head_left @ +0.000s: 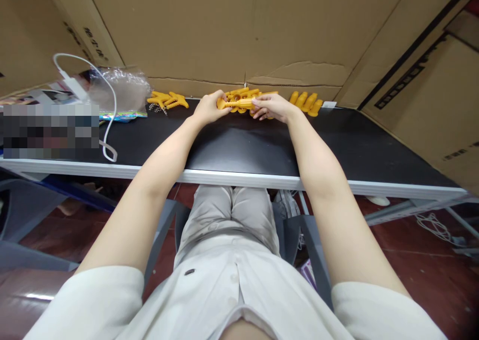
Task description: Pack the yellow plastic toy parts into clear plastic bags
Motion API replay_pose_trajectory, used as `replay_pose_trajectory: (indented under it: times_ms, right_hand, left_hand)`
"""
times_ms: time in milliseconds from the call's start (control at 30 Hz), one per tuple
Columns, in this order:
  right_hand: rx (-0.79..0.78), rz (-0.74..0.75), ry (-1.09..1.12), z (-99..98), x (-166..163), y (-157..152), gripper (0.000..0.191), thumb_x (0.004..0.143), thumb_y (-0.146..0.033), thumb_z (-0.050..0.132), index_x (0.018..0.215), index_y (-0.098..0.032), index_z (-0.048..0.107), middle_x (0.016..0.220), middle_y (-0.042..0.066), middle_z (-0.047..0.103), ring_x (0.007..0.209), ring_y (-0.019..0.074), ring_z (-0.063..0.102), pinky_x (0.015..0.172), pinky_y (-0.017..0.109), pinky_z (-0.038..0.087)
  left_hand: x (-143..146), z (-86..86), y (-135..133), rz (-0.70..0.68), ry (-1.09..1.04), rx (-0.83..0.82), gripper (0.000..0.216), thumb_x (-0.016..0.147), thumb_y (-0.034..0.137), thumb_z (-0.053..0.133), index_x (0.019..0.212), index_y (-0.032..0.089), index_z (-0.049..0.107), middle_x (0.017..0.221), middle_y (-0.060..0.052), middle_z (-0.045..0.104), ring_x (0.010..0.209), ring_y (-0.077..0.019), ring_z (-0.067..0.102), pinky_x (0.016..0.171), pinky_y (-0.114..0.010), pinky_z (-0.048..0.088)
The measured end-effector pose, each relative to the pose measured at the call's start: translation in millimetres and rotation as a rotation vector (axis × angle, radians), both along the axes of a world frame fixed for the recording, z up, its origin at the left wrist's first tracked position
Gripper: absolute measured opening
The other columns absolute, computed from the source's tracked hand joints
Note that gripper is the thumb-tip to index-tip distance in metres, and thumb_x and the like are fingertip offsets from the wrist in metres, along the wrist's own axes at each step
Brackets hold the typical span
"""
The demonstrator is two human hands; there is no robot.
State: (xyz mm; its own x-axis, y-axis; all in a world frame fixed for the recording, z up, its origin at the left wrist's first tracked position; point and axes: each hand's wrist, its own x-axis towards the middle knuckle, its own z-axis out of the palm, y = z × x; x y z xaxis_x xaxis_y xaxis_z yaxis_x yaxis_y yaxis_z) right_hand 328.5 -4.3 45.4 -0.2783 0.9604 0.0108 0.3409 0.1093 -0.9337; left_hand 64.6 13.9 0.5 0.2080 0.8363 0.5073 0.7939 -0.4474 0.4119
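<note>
My left hand (pixel 209 108) and my right hand (pixel 271 107) both grip one long orange plastic piece (pixel 239 103) held level just above the black tabletop (pixel 239 145), at its far side. Fingers of both hands are curled round the piece's ends. Behind it lies a pile of similar orange pieces (pixel 250 93). More orange finger-shaped pieces (pixel 307 103) lie to the right of my right hand. An orange claw-shaped piece (pixel 168 100) with a small metal chain lies to the left of my left hand.
Cardboard walls (pixel 232 30) close in the table at the back and right. A clear plastic bag (pixel 119 88), a white cable (pixel 108 105) and a colourful packet lie at the left. A grey chair and red floor show below the table's white front edge (pixel 239 179).
</note>
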Motion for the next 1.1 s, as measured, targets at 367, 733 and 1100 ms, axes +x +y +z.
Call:
replay_pose_trajectory:
  times_ms: [367, 733, 1100]
  right_hand:
    - [-0.058, -0.083, 0.022, 3.2, -10.4, -6.1, 0.045, 0.106, -0.059, 0.073, 0.086, -0.02, 0.068, 0.065, 0.004, 0.07, 0.057, 0.0152, 0.069, 0.053, 0.022, 0.05]
    - [-0.14, -0.138, 0.07, 4.6, -10.3, -3.0, 0.038, 0.104, -0.056, 0.074, 0.093, -0.022, 0.064, 0.065, 0.004, 0.071, 0.055, 0.0168, 0.067, 0.052, 0.024, 0.048]
    - [-0.206, -0.151, 0.263, 6.4, -15.2, -3.7, 0.028, 0.101, -0.047, 0.075, 0.096, -0.022, 0.065, 0.075, 0.004, 0.075, 0.066, 0.0175, 0.071, 0.065, 0.027, 0.059]
  left_hand:
    - [3.5, 3.0, -6.1, -0.008, -0.001, -0.002, 0.039, 0.091, 0.038, 0.081, 0.124, 0.02, 0.071, 0.104, -0.007, 0.077, 0.112, -0.0322, 0.074, 0.111, -0.045, 0.053]
    - [5.2, 4.0, -5.6, -0.004, 0.008, -0.006, 0.036, 0.087, 0.032, 0.078, 0.12, 0.021, 0.071, 0.104, -0.006, 0.077, 0.108, -0.0303, 0.073, 0.109, -0.044, 0.054]
    - [4.5, -3.1, 3.5, -0.054, -0.024, -0.002, 0.048, 0.091, 0.034, 0.078, 0.136, 0.024, 0.066, 0.113, -0.008, 0.077, 0.116, -0.0327, 0.075, 0.115, -0.05, 0.053]
